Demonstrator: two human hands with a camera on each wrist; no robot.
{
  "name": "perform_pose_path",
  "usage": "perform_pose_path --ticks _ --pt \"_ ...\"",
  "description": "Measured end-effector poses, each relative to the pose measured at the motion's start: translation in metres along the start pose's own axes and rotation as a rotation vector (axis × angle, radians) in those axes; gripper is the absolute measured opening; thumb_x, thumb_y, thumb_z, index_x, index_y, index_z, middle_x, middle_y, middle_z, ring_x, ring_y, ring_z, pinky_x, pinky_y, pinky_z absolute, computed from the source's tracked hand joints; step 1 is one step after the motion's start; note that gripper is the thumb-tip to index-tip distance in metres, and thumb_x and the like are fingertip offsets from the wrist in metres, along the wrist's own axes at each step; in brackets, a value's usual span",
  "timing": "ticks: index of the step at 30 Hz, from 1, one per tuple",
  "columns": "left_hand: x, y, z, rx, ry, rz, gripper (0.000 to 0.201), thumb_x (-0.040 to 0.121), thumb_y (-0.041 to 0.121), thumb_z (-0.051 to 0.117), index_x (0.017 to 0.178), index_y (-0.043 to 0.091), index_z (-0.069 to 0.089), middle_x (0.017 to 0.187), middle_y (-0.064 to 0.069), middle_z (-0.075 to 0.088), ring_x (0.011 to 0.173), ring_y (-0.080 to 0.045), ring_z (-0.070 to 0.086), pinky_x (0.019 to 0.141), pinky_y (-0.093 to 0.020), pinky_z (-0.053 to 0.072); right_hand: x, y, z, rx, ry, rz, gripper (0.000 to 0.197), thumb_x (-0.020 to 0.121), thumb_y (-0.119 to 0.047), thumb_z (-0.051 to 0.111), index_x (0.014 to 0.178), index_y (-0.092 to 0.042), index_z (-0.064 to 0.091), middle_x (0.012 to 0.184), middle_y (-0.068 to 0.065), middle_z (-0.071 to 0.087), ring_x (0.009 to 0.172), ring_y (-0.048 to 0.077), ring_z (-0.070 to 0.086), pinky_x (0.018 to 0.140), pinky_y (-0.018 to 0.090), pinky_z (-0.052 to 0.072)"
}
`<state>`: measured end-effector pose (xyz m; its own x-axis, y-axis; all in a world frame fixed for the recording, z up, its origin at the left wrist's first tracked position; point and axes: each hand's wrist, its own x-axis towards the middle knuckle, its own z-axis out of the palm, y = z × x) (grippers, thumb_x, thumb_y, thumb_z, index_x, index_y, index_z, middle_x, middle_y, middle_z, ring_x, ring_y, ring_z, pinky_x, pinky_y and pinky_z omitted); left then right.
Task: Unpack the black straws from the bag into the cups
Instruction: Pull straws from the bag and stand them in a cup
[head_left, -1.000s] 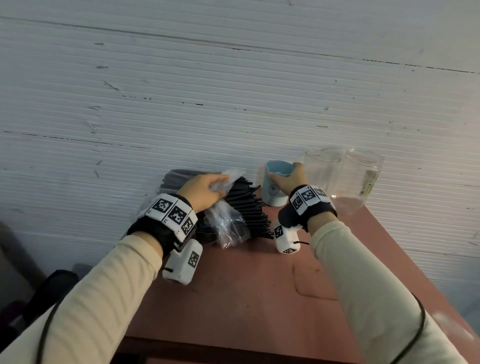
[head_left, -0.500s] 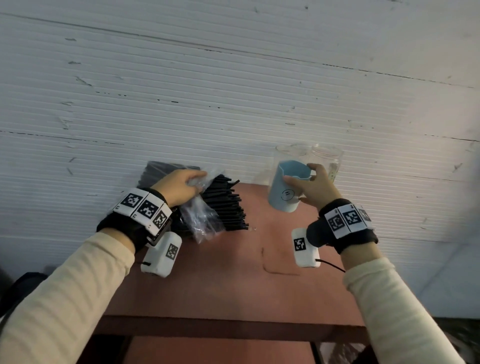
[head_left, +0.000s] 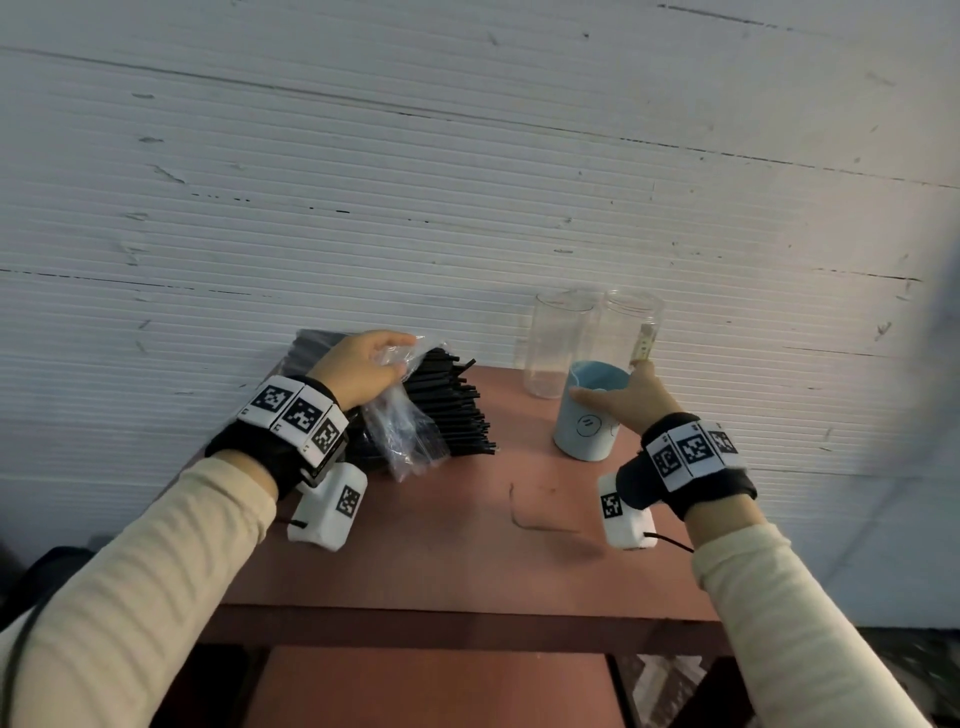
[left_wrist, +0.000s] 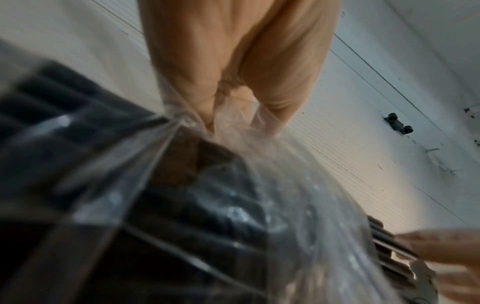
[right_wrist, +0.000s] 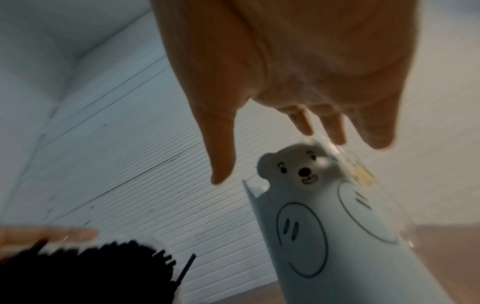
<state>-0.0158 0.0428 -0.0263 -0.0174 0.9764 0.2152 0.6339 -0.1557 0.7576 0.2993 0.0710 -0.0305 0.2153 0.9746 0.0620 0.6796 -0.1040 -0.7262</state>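
A pile of black straws lies at the table's back left, partly inside a clear plastic bag. My left hand grips the crumpled mouth of the bag above the straws. A light blue cup with a bear face stands upright on the table, right of the straws. My right hand is at its rim, with thumb and fingers spread straight; in the right wrist view they are not closed round the cup. The cup looks empty.
Two tall clear cups stand side by side at the back edge, just behind the blue cup, against a white ribbed wall. The red-brown table is small; its front edge is near my forearms.
My right hand carried the blue cup from beside the straws, lifted it, and set it down further right, in front of the clear cups; its fingers have opened. The left hand kept hold of the bag.
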Motion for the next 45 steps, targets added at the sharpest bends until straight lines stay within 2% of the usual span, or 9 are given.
perform_pose_path --ticks 3,7,11,14,19,22,29,36,45 --pt "-0.002 0.002 0.001 -0.026 0.036 0.005 0.038 0.091 0.017 0.063 0.127 0.027 0.058 0.136 -0.002 0.053 0.125 -0.021 0.051 0.093 -0.026 0.041 -0.016 -0.020 0.006 -0.035 0.141 -0.266 0.088 0.084 -0.045 0.068 0.150 -0.012 0.020 0.156 0.013 0.019 0.144 0.030 0.017 0.117 0.047 0.022" --pt "0.001 0.002 0.001 -0.088 0.110 0.013 0.037 0.085 0.012 0.070 0.120 0.022 0.061 0.135 -0.002 0.056 0.129 -0.016 0.048 0.096 -0.023 0.036 -0.031 -0.055 0.031 0.064 0.019 -0.567 0.046 0.094 -0.035 0.057 0.135 -0.017 0.048 0.139 0.004 0.047 0.128 0.019 0.044 0.109 0.038 0.036" --pt "0.003 0.003 0.002 -0.037 0.157 -0.001 0.038 0.084 0.015 0.071 0.121 0.019 0.063 0.129 -0.001 0.060 0.121 -0.015 0.052 0.091 -0.022 0.037 -0.042 -0.085 0.070 0.096 -0.338 -0.544 0.038 0.094 -0.036 0.057 0.129 -0.021 0.057 0.118 -0.001 0.058 0.104 0.014 0.058 0.090 0.025 0.046" --pt "0.005 0.001 0.003 -0.025 0.155 -0.030 0.038 0.084 0.016 0.071 0.121 0.020 0.063 0.129 0.000 0.060 0.124 -0.016 0.052 0.094 -0.023 0.039 -0.045 -0.094 0.095 0.006 -0.328 -0.608 0.029 0.091 -0.032 0.063 0.118 -0.021 0.065 0.109 -0.004 0.065 0.100 0.011 0.059 0.091 0.024 0.044" --pt "0.006 -0.005 0.000 -0.017 0.115 -0.026 0.036 0.082 0.018 0.074 0.117 0.024 0.065 0.126 0.001 0.062 0.122 -0.015 0.054 0.100 -0.026 0.041 -0.035 -0.091 0.091 0.064 -0.305 -0.540 0.007 0.085 -0.025 0.071 0.091 -0.023 0.070 0.081 -0.004 0.058 0.072 0.009 0.055 0.075 0.025 0.043" --pt "0.005 -0.007 -0.003 -0.025 0.102 -0.021 0.036 0.082 0.019 0.074 0.117 0.025 0.064 0.128 0.000 0.061 0.122 -0.015 0.054 0.100 -0.026 0.041 -0.024 -0.083 0.076 0.140 -0.347 -0.501 0.009 0.083 -0.018 0.073 0.081 -0.026 0.069 0.082 0.008 0.062 0.079 0.032 0.067 0.084 0.041 0.057" --pt "0.003 -0.004 -0.004 0.006 0.088 -0.009 0.040 0.085 0.020 0.072 0.123 0.023 0.062 0.132 0.000 0.059 0.125 -0.015 0.051 0.097 -0.023 0.038 -0.026 -0.078 0.070 0.256 -0.431 -0.372 0.039 0.089 -0.037 0.065 0.123 -0.022 0.054 0.104 0.005 0.065 0.096 0.018 0.066 0.084 0.033 0.057" --pt "0.003 -0.004 -0.005 0.019 0.090 -0.031 0.040 0.084 0.023 0.073 0.122 0.025 0.062 0.133 -0.001 0.058 0.088 -0.007 0.057 0.062 -0.008 0.037 -0.026 -0.069 0.082 0.406 -0.364 -0.422 0.010 0.090 -0.011 0.067 0.100 -0.010 0.068 0.095 0.012 0.068 0.080 0.018 0.067 0.069 0.026 0.059" --pt "0.004 -0.004 -0.001 0.011 0.092 -0.006 0.037 0.086 0.022 0.070 0.122 0.022 0.062 0.137 -0.002 0.056 0.119 -0.011 0.055 0.079 -0.016 0.041 -0.027 -0.056 0.075 0.597 -0.451 -0.228 0.028 0.091 -0.024 0.066 0.111 -0.005 0.064 0.108 0.015 0.067 0.090 0.023 0.068 0.076 0.033 0.060"
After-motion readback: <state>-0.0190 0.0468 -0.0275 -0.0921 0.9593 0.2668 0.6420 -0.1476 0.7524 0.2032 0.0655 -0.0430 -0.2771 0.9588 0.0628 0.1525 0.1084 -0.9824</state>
